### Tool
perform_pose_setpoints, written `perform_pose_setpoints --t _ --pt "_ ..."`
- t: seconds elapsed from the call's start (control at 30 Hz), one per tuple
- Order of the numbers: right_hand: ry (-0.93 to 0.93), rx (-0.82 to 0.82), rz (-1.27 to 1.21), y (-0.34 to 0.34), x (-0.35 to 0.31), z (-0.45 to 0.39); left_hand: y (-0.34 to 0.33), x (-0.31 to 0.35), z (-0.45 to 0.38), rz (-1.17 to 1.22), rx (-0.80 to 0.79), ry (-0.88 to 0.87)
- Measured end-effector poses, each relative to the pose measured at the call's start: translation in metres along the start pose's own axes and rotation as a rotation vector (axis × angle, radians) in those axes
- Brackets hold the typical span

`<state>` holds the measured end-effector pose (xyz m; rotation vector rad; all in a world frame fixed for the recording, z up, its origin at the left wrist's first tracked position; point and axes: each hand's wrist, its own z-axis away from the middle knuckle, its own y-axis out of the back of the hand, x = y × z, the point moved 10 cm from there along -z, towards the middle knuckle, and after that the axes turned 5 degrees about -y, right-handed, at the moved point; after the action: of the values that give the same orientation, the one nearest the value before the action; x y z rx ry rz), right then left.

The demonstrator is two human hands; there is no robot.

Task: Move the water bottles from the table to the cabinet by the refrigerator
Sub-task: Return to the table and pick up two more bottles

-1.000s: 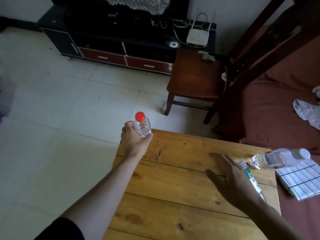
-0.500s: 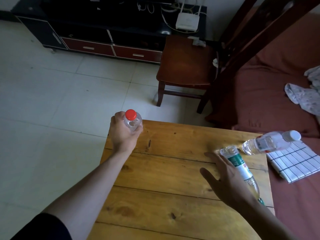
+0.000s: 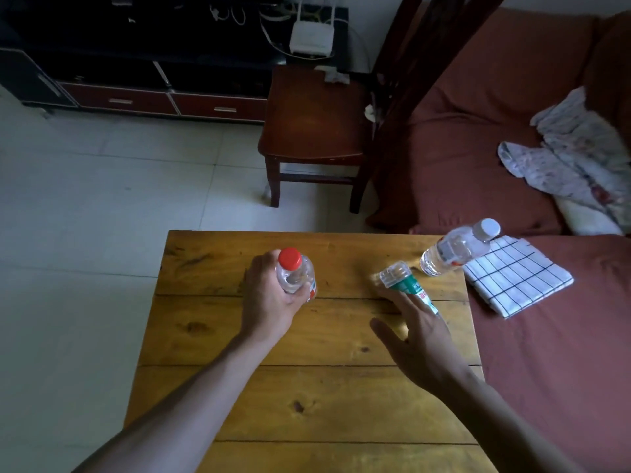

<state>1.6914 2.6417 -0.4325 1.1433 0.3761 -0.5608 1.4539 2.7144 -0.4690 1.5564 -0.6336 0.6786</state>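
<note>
Task's just starting. Left hand (image 3: pixel 269 302) holds the clear red-capped plastic bottle (image 3: pixel 295 276) over the wooden table (image 3: pixel 239 397). Right hand (image 3: pixel 420 339), fingers spread, touches the green-label bottle (image 3: pixel 404 285). A white-capped clear bottle (image 3: pixel 457 249) leans at the far right edge. No cabinet/fridge in view.

Home living room, sofa (image 3: pixel 478 138), TV cabinet (image 3: pixel 136 80)

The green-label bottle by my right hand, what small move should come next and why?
Probably curl the right hand around the green-label bottle and lift it. The fingers lie straight along the bottle and the thumb is spread, so nothing grips it yet. The left hand already holds the red-capped bottle, and a third bottle waits at the table corner.
</note>
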Motion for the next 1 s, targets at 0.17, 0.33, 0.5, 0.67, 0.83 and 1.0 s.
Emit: perform_pose_setpoints --t 0.17,0.33,0.5,0.67,0.83,1.0 --pt "-0.044 0.039 -0.04 0.017 0.031 0.014 -0.021 0.033 0.017 -0.01 -0.025 -0.054" --pt "-0.078 0.037 -0.059 0.025 0.056 0.023 -0.039 0.051 0.029 -0.033 -0.071 -0.149" --pt "-0.078 0.053 -0.071 0.032 0.073 0.025 -0.049 0.051 0.037 -0.038 -0.086 -0.117" --pt "-0.094 0.066 -0.076 0.038 0.084 0.022 -0.054 0.057 0.04 -0.012 -0.067 -0.068" --pt "-0.11 0.102 -0.104 0.05 0.096 0.012 -0.055 0.056 0.038 -0.024 -0.071 -0.044" --pt "-0.149 0.229 -0.154 0.065 0.109 0.001 -0.056 0.054 0.037 0.026 -0.048 0.022"
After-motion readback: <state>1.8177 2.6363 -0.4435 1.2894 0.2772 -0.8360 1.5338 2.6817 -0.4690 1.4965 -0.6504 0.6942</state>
